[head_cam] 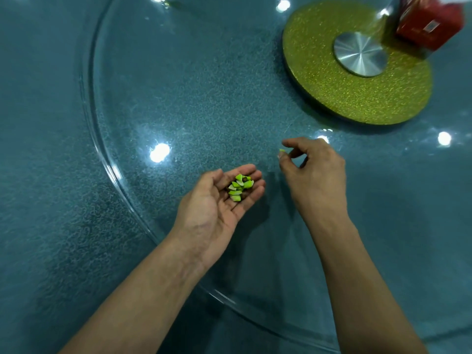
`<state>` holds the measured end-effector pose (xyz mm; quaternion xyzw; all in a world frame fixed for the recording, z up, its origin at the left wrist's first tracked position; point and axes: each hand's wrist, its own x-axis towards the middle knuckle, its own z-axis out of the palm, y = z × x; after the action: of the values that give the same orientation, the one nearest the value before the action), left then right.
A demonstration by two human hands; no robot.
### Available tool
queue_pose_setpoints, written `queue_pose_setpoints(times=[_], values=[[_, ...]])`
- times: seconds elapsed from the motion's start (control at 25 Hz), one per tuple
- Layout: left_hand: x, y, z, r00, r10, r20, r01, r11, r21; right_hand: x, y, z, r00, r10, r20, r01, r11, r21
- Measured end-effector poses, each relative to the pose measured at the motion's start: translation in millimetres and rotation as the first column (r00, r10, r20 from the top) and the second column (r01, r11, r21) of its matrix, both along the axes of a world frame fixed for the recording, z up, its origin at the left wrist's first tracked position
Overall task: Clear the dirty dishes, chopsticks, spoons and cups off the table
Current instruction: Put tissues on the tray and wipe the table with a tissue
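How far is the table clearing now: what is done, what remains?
Apparently done: no dishes, chopsticks, spoons or cups show on the visible part of the glass turntable. In hand: the left hand carries green scraps on its palm, and the right hand pinches one more green piece. Left: discarding these; a red box stands near the gold disc. Beyond this view I cannot tell.
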<state>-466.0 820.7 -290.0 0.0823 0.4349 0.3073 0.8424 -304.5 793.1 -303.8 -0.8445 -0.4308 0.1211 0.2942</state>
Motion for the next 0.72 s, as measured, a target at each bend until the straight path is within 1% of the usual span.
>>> queue_pose_setpoints(times=[0.08,0.24,0.28,0.36,0.48,0.56,0.64,0.72], values=[[2,-2,0,1.000,-0.007,0.002,0.007,1.000,-0.004,0,3,-2,0.999,0.021,0.041,-0.020,0.999,-0.028],[3,-1,-2,1.000,-0.019,0.001,0.019,1.000,0.001,0,3,0,1.000,0.008,0.017,-0.007,0.998,-0.060],[3,-1,-3,1.000,-0.021,0.005,0.021,1.000,0.002,-1,1,2,1.000,0.005,-0.023,-0.006,0.998,-0.058],[5,0,-2,1.000,-0.022,0.017,0.022,1.000,0.003,-5,-4,10,0.986,0.003,-0.164,-0.005,1.000,-0.013],[8,-2,1,1.000,-0.020,0.023,0.019,1.000,0.020,-17,-17,28,0.941,0.087,-0.327,-0.056,0.993,0.104],[10,-5,2,1.000,-0.016,-0.003,0.016,0.999,0.029,-25,-27,39,0.905,0.167,-0.390,-0.127,0.984,0.126],[12,-10,4,0.999,-0.034,-0.011,0.035,0.998,0.042,-28,-36,43,0.878,0.212,-0.428,-0.181,0.977,0.114],[15,-18,8,0.999,-0.048,-0.008,0.049,0.997,0.058,-26,-46,44,0.887,0.183,-0.424,-0.142,0.982,0.127]])
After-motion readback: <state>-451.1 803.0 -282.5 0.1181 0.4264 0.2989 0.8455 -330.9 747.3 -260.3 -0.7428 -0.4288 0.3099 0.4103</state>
